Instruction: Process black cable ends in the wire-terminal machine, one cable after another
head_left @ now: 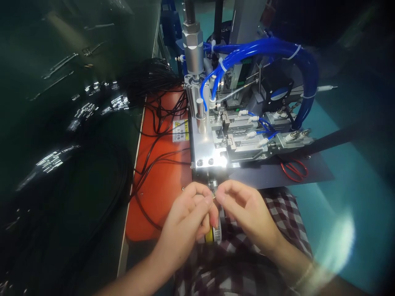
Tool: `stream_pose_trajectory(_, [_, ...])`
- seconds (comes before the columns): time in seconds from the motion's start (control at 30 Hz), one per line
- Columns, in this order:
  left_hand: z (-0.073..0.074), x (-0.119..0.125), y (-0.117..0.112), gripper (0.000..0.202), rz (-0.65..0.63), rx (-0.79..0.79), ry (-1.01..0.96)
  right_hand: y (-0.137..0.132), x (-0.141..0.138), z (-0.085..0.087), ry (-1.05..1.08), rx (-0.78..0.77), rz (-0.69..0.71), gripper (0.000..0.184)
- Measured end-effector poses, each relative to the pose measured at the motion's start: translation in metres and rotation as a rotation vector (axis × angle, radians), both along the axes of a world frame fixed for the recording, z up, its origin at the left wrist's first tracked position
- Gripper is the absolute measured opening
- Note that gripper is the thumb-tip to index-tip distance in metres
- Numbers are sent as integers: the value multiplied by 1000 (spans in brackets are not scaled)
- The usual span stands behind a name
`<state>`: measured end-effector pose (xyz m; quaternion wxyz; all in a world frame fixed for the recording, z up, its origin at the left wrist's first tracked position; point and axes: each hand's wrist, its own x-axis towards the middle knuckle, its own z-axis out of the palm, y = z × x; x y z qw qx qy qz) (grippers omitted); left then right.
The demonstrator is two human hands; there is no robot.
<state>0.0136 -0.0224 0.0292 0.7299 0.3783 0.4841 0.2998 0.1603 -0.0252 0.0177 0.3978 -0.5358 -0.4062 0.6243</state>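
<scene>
My left hand [191, 213] is closed in a pinch, thumb against index finger, just in front of the machine. Facing it, my right hand [243, 205] pinches too, its fingertips almost touching the left ones. A tiny shiny piece [213, 195] shows between the two sets of fingertips, too small to name. Right behind the fingers is the brightly lit front of a metal pneumatic press [202, 150], with a small metal fixture [212, 181] low on it.
Thick blue air hoses [271, 46] arch over the press. Black cables [157, 154] run across the orange board [160, 181] at left. On the dark table [92, 230] lie bundles with shiny metal ends [51, 161]. Red-handled scissors [294, 170] rest at right on a grey plate [262, 179].
</scene>
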Motion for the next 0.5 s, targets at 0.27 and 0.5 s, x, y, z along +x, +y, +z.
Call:
stream_pose_trajectory(0.27, [13, 2, 0, 18, 31, 1, 188, -3, -1, -2, 57, 38, -34, 16])
stream_pose_trajectory(0.5, [8, 8, 3, 18, 46, -40, 78, -4, 5, -4, 102, -59, -31, 22])
